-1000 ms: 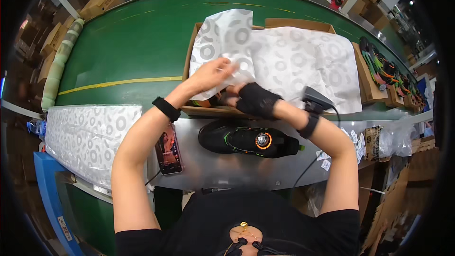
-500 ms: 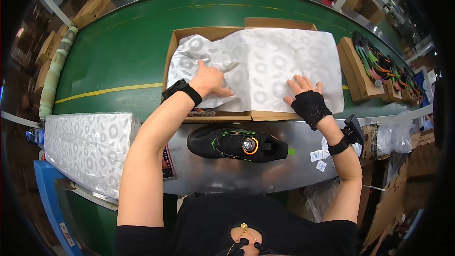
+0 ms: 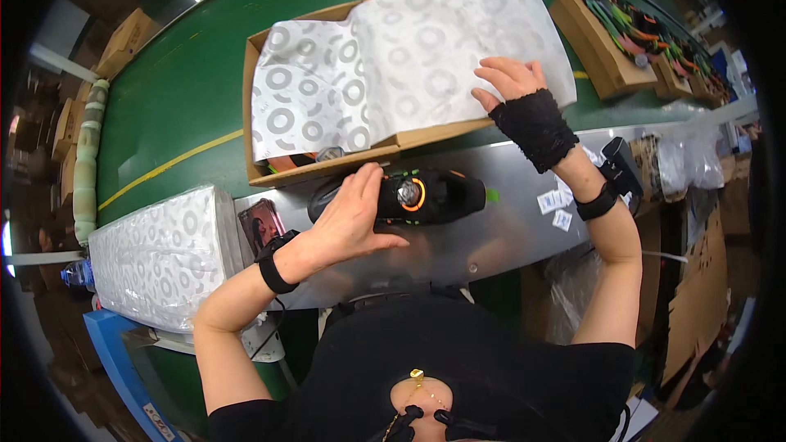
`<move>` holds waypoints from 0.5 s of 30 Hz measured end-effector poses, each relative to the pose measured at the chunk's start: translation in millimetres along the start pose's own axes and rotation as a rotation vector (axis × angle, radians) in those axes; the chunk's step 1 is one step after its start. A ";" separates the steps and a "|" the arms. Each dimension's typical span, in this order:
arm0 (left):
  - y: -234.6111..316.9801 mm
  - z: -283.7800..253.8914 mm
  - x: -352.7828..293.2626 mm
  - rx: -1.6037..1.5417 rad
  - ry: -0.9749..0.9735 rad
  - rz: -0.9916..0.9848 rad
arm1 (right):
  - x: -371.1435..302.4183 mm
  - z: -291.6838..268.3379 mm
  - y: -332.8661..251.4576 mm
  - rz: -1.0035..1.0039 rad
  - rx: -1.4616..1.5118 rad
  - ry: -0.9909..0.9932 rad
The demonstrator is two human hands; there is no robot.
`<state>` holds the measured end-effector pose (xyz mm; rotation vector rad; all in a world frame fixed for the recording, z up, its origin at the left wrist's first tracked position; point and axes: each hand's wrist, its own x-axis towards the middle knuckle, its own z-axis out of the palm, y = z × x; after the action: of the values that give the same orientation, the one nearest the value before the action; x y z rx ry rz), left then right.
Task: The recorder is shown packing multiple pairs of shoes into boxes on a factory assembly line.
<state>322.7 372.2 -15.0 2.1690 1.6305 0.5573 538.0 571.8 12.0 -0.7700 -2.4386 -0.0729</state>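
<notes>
A black shoe point(image 3: 446, 196) with an orange ring round its dial and a green heel tab lies on the metal ledge. Over its toe half hovers my left hand point(image 3: 348, 217), fingers stretched and thumb apart; whether it touches the shoe I cannot tell. Behind the shoe, an open cardboard box point(image 3: 319, 168) is lined with white patterned tissue paper point(image 3: 409, 57). My right hand point(image 3: 516, 94), in a black lace fingerless glove, rests with spread fingers at the right part of the tissue. Part of an orange and green item point(image 3: 285, 162) peeks out under the paper's near left edge.
A plastic-wrapped stack of patterned paper point(image 3: 155, 254) and a phone point(image 3: 259, 225) lie at the left. Small white packets point(image 3: 557, 203) are scattered on the ledge at right. More shoes point(image 3: 630, 24) in cardboard boxes point(image 3: 602, 45) stand on the green belt point(image 3: 180, 106) at far right.
My left hand has left the tissue and come back over the shoe. The tissue's left part now lies flatter. My right hand stays at the paper's right part, and the view has shifted.
</notes>
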 end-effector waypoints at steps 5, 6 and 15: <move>2.2 21.3 23.0 0.096 -0.006 0.048 | -13.4 -7.4 -1.0 0.003 0.016 0.009; -1.3 25.8 25.7 0.096 -0.011 0.057 | -15.9 -7.9 0.4 0.001 0.023 0.019; -11.7 -43.5 -20.2 -0.895 0.202 -0.393 | -27.0 -43.9 -15.6 0.044 0.355 0.170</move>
<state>285.5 358.2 14.3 1.1459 1.4338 1.1288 569.9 535.6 35.8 -0.6288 -2.1887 0.2928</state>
